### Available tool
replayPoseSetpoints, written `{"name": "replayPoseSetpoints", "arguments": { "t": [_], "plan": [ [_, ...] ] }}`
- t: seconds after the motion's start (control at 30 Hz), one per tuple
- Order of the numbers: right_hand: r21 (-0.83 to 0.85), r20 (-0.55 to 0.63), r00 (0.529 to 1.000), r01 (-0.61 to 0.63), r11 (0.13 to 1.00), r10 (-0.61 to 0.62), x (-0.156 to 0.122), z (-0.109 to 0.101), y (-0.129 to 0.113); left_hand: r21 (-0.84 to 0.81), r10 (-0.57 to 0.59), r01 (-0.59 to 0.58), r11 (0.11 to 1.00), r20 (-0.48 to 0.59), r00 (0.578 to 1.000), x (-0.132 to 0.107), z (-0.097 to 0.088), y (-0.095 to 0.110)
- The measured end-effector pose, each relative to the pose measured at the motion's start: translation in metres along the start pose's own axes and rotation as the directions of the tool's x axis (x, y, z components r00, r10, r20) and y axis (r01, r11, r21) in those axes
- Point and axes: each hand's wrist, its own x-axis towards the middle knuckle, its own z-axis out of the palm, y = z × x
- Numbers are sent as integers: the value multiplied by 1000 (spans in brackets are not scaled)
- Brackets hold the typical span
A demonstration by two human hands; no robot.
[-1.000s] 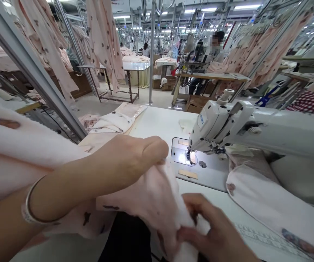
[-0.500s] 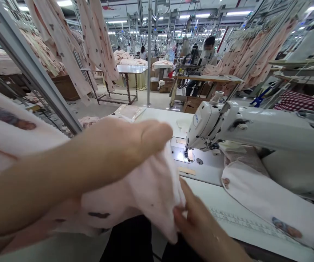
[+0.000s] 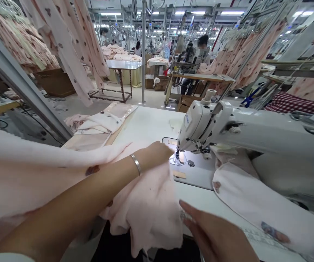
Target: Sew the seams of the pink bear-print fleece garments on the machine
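Fingers of our left hand [image 3: 157, 153] pinch the pink fabric [image 3: 146, 203] just at 9 o'clock of the sewing machine [image 3: 200, 123] needle; our right hand [image 3: 214, 236] lies flat, fingers extended, on its 3 o'clock edge. White table [image 3: 148, 123] lies open at 12.

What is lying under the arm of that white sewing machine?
Under the sewing machine arm lies a bundle of pale pink fabric with dark printed patches, draped toward the table front. How far it runs behind the machine body is hidden, as is the tabletop beneath it.
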Motion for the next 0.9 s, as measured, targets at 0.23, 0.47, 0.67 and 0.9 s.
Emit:
{"name": "replayPoseSetpoints", "arguments": {
  "t": [0.23, 0.47, 0.67, 0.9],
  "plan": [
    [-257, 143, 981, 167, 952, -134, 87, 24, 28, -7, -47, 47, 999, -63, 997, 1, -1, -4],
    [-115, 214, 974, 103, 988, -77, 79, 15, 41, 25, -242, 257, 966, -259, 935, -35, -5, 52],
    [-159, 129, 985, -92, 983, 113, 88, 3, 76, -80, -178, 164, 983, -234, 956, -74, 34, 79],
    [-307, 50, 982, -159, 938, 183, 100, 19, 107, -259, -33, -21, 966, -203, 979, -46, 30, 36]
  ]
}}
